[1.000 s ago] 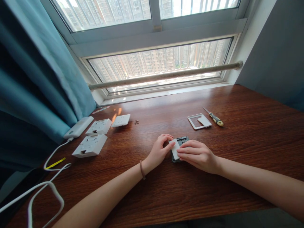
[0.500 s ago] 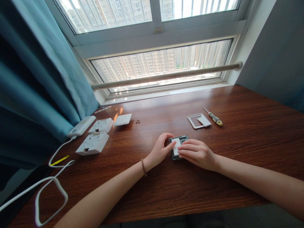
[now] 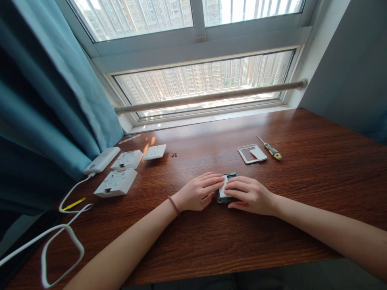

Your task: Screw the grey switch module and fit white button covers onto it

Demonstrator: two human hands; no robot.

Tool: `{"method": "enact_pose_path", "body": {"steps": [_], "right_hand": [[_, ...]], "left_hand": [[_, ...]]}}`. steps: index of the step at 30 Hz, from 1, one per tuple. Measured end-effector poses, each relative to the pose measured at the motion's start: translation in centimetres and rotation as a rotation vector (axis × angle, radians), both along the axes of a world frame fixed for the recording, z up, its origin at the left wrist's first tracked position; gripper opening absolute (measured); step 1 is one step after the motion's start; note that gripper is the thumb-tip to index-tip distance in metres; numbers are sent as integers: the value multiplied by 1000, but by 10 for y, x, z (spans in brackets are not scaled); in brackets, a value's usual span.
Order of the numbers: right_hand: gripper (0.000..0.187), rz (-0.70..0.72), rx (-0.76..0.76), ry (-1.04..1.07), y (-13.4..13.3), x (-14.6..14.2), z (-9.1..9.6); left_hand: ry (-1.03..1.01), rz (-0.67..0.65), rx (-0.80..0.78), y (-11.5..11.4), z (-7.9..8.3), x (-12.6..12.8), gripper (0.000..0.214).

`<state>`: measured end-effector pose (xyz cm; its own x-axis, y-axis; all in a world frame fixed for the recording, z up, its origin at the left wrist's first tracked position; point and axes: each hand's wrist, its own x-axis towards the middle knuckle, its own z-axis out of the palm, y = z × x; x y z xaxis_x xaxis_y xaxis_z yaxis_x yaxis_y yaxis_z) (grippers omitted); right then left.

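Note:
A small dark grey switch module [image 3: 230, 176] with a white rocker piece [image 3: 223, 189] on top lies on the wooden table [image 3: 302, 193] in front of me. My left hand [image 3: 198, 192] lies palm down, fingers stretched flat, their tips pressing on the left side of the white piece. My right hand [image 3: 249, 195] covers the right side of the module, fingers together and pressing down on it. Most of the module is hidden under both hands.
A white frame plate [image 3: 252, 153] and a yellow-handled screwdriver [image 3: 270, 149] lie behind my right hand. At the left stand two white socket boxes [image 3: 116, 182], a white faceplate [image 3: 155, 152], a white power bank [image 3: 101, 160] with white cable [image 3: 60, 237], and two small screws [image 3: 174, 154]. A blue curtain [image 3: 45, 104] hangs left.
My left hand has gone from a curled pinch at the module's left edge to lying flat with fingers stretched over it. The white piece now sits lower on the module.

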<state>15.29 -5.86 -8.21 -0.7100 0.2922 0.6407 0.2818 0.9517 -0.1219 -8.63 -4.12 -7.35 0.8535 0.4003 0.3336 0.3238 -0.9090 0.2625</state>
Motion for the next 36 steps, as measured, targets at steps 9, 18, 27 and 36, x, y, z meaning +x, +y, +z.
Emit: {"method": "enact_pose_path", "body": {"steps": [9,18,27,36], "right_hand": [[24,-51,77,-99,-3,1,2],[23,-78,157,-83,-9,-4,3],[24,-90,123,-74,-11,-3,-1],[37,-66,72,-45,-10,2,19]], "left_hand": [[-47,-9,149,-2,1,6,37],[30,-10,314,-5,1,8,36],[12,-9,389,-6,-2,8,36],[77,172,307,-21,20,4,45]]}}
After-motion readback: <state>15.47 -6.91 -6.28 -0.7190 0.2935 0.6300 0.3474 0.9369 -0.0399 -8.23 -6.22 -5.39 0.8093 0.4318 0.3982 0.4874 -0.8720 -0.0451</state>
